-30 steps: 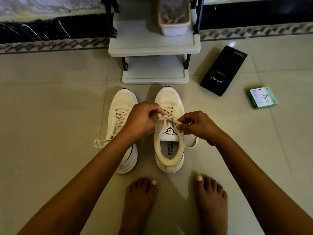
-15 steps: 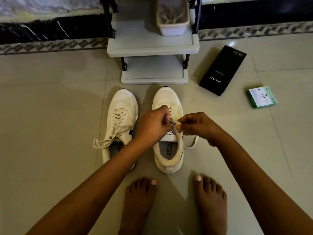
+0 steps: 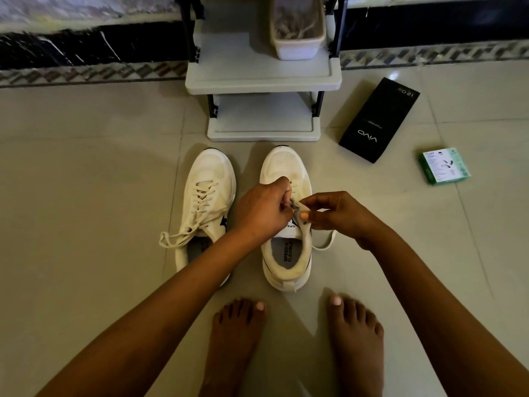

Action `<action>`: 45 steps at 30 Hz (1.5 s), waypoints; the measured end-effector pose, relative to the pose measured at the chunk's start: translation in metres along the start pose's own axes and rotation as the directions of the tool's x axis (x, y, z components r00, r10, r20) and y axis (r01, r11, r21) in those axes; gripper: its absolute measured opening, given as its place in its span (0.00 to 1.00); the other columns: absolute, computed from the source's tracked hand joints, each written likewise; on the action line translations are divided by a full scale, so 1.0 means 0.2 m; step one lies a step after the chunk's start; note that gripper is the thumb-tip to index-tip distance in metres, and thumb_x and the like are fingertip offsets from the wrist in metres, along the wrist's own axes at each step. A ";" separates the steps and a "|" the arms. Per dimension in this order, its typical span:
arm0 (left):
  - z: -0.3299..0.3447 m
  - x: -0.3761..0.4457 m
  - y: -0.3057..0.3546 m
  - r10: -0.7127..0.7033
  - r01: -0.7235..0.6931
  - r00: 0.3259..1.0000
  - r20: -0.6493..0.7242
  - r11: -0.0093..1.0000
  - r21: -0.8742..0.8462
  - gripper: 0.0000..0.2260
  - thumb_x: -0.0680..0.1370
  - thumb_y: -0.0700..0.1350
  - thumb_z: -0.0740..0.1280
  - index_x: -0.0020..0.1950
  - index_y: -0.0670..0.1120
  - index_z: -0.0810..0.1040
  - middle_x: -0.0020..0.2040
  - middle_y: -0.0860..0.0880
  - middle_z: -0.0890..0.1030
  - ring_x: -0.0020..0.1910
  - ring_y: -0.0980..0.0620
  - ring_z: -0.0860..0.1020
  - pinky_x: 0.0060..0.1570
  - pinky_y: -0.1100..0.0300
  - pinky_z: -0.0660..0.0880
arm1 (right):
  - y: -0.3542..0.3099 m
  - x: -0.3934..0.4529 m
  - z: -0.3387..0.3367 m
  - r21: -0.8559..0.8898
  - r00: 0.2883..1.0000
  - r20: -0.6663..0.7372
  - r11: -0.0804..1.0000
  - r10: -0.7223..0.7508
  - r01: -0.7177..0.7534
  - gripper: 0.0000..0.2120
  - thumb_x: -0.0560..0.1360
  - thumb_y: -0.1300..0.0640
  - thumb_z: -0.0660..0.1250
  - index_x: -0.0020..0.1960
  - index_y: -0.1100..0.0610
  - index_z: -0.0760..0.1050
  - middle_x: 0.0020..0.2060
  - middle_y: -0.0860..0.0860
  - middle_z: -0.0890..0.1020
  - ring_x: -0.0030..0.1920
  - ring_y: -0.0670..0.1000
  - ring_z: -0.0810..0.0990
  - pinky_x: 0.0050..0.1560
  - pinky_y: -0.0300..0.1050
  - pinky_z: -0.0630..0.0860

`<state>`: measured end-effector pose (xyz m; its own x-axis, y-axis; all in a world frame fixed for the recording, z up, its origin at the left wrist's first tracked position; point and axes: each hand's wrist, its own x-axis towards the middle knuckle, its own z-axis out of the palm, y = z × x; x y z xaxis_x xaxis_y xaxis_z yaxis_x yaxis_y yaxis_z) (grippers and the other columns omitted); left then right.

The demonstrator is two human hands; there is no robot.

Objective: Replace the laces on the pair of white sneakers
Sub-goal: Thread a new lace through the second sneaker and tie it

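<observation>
Two white sneakers stand side by side on the tiled floor, toes pointing away. The left sneaker (image 3: 206, 196) is laced, its lace ends trailing off to the left. Over the middle of the right sneaker (image 3: 284, 167), my left hand (image 3: 262, 209) pinches the lace (image 3: 325, 243) at the eyelets. My right hand (image 3: 335, 214) pinches the same lace close to the tongue. A loop of that lace hangs over the shoe's right side onto the floor.
A grey two-tier shoe rack (image 3: 263, 81) stands just beyond the sneakers, with a white tub (image 3: 297, 47) of laces on its upper shelf. A black phone box (image 3: 379, 118) and a small green box (image 3: 443, 166) lie to the right. My bare feet (image 3: 294, 339) are below.
My left hand has moved right and up along the right sneaker, uncovering the left sneaker. Both hands have drawn closer together at the lace.
</observation>
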<state>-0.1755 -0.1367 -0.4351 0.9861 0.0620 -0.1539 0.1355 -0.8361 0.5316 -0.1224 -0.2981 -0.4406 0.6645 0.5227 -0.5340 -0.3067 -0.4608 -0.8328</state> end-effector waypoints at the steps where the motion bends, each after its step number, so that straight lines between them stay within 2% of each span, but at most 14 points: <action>1: 0.00 0.00 0.00 -0.001 0.001 1.000 0.003 1.000 0.009 0.08 0.74 0.44 0.68 0.42 0.49 0.68 0.37 0.48 0.78 0.37 0.47 0.76 0.36 0.52 0.75 | 0.00 0.00 0.00 -0.014 1.000 -0.007 1.000 -0.010 0.009 0.12 0.72 0.60 0.71 0.55 0.58 0.81 0.49 0.54 0.82 0.45 0.49 0.81 0.40 0.32 0.77; 8: 0.02 0.01 0.02 -0.003 0.003 1.000 -0.019 0.999 -0.032 0.09 0.75 0.41 0.67 0.41 0.48 0.67 0.36 0.49 0.75 0.36 0.48 0.75 0.33 0.58 0.68 | -0.01 0.00 0.01 -0.120 0.997 -0.010 0.990 -0.072 0.070 0.12 0.74 0.58 0.70 0.56 0.56 0.81 0.50 0.51 0.83 0.47 0.49 0.82 0.48 0.35 0.79; 12: 0.05 -0.01 -0.02 -0.029 0.008 0.995 -0.095 0.977 -0.214 0.09 0.73 0.41 0.71 0.41 0.47 0.71 0.38 0.50 0.80 0.38 0.50 0.77 0.36 0.56 0.74 | 0.01 -0.01 0.00 0.108 1.000 -0.024 0.994 -0.007 0.009 0.09 0.77 0.63 0.64 0.54 0.59 0.80 0.43 0.52 0.83 0.40 0.45 0.82 0.41 0.34 0.79; 15: 0.05 -0.03 -0.03 -0.015 -0.013 0.995 -0.103 0.966 -0.259 0.07 0.72 0.39 0.71 0.42 0.47 0.73 0.39 0.51 0.80 0.40 0.52 0.79 0.40 0.53 0.77 | 0.05 -0.01 0.04 0.193 0.994 -0.101 0.980 -0.031 0.050 0.07 0.75 0.65 0.66 0.52 0.61 0.80 0.43 0.55 0.83 0.41 0.49 0.81 0.42 0.36 0.80; 19: 0.03 -0.02 -0.04 -0.025 0.004 0.998 -0.057 0.938 -0.346 0.08 0.71 0.38 0.72 0.40 0.48 0.74 0.40 0.51 0.80 0.42 0.54 0.79 0.45 0.52 0.78 | 0.04 0.03 0.07 0.038 0.979 -0.185 0.995 -0.086 0.095 0.05 0.74 0.65 0.68 0.49 0.63 0.80 0.45 0.59 0.82 0.39 0.51 0.81 0.41 0.38 0.80; 22: 0.00 -0.03 -0.05 -0.034 0.020 0.999 -0.030 0.923 -0.385 0.08 0.72 0.41 0.73 0.47 0.47 0.77 0.46 0.51 0.80 0.47 0.55 0.78 0.48 0.57 0.76 | 0.04 0.05 0.10 -0.272 0.958 -0.239 0.958 -0.160 0.093 0.03 0.75 0.61 0.67 0.47 0.59 0.79 0.44 0.55 0.81 0.39 0.51 0.79 0.44 0.47 0.78; 24: -0.04 -0.03 -0.07 -0.019 0.040 0.997 0.070 0.947 -0.320 0.21 0.71 0.45 0.74 0.62 0.47 0.74 0.60 0.49 0.77 0.56 0.52 0.76 0.54 0.59 0.72 | 0.04 0.04 0.13 -0.441 0.939 -0.277 0.895 -0.205 0.065 0.04 0.77 0.59 0.64 0.49 0.59 0.76 0.45 0.52 0.79 0.42 0.52 0.77 0.47 0.50 0.75; 26: -0.07 -0.04 -0.11 0.000 0.039 0.975 0.224 0.985 -0.168 0.35 0.70 0.49 0.75 0.73 0.48 0.63 0.70 0.47 0.68 0.66 0.49 0.70 0.63 0.57 0.69 | 0.03 0.02 0.14 -0.483 0.925 -0.299 0.873 -0.236 0.066 0.05 0.79 0.60 0.61 0.50 0.60 0.74 0.46 0.53 0.78 0.45 0.53 0.75 0.48 0.50 0.73; 28: -0.07 -0.06 -0.13 0.009 0.027 0.953 0.303 0.993 -0.114 0.39 0.70 0.51 0.75 0.75 0.47 0.59 0.74 0.47 0.63 0.70 0.48 0.66 0.66 0.56 0.66 | 0.01 0.00 0.10 -0.331 0.922 -0.327 0.939 -0.207 0.094 0.05 0.80 0.62 0.57 0.49 0.59 0.72 0.46 0.54 0.78 0.47 0.53 0.76 0.50 0.49 0.73; 30: -0.05 -0.07 -0.12 0.016 0.022 0.945 0.328 0.993 -0.114 0.38 0.71 0.52 0.74 0.76 0.48 0.59 0.75 0.48 0.62 0.71 0.49 0.64 0.68 0.55 0.65 | -0.03 -0.03 0.05 0.022 0.933 -0.333 0.988 -0.138 0.154 0.08 0.81 0.63 0.54 0.45 0.57 0.69 0.44 0.53 0.80 0.47 0.50 0.79 0.53 0.44 0.74; 33: -0.04 -0.06 -0.10 0.022 0.014 0.944 0.330 0.994 -0.105 0.37 0.70 0.56 0.73 0.75 0.49 0.62 0.73 0.48 0.66 0.71 0.49 0.66 0.68 0.52 0.66 | -0.06 -0.06 0.02 0.389 0.940 -0.338 0.901 -0.054 0.191 0.10 0.82 0.60 0.52 0.43 0.55 0.66 0.40 0.53 0.82 0.45 0.50 0.81 0.54 0.42 0.76; 38: -0.05 0.01 0.00 0.035 -0.006 0.960 0.278 0.995 -0.104 0.35 0.70 0.57 0.72 0.73 0.47 0.65 0.71 0.47 0.70 0.68 0.47 0.69 0.65 0.52 0.69 | -0.04 -0.06 0.09 0.481 0.904 -0.423 0.862 0.066 0.162 0.07 0.81 0.61 0.54 0.45 0.56 0.67 0.38 0.54 0.81 0.42 0.52 0.81 0.46 0.43 0.78; 43: -0.02 0.07 -0.02 0.026 -0.038 0.968 0.250 0.998 0.043 0.33 0.66 0.56 0.76 0.68 0.48 0.72 0.65 0.49 0.77 0.63 0.46 0.74 0.59 0.56 0.72 | -0.04 -0.04 0.16 0.733 0.925 -0.321 0.672 0.202 0.107 0.08 0.79 0.64 0.53 0.45 0.57 0.68 0.38 0.56 0.81 0.41 0.54 0.82 0.47 0.45 0.79; 45: -0.03 0.06 -0.07 0.037 -0.044 0.954 0.299 0.999 0.018 0.34 0.66 0.56 0.76 0.69 0.49 0.71 0.65 0.48 0.76 0.63 0.46 0.74 0.59 0.56 0.72 | -0.04 -0.04 0.17 0.723 0.929 -0.320 0.682 0.187 0.112 0.08 0.80 0.64 0.53 0.45 0.57 0.68 0.37 0.55 0.82 0.40 0.53 0.82 0.47 0.45 0.79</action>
<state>-0.1638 -0.1210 -0.4386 0.9167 -0.1346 -0.3762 0.0901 -0.8476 0.5230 -0.1477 -0.2745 -0.4353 0.7782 0.1696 -0.6047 -0.6270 0.2629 -0.7333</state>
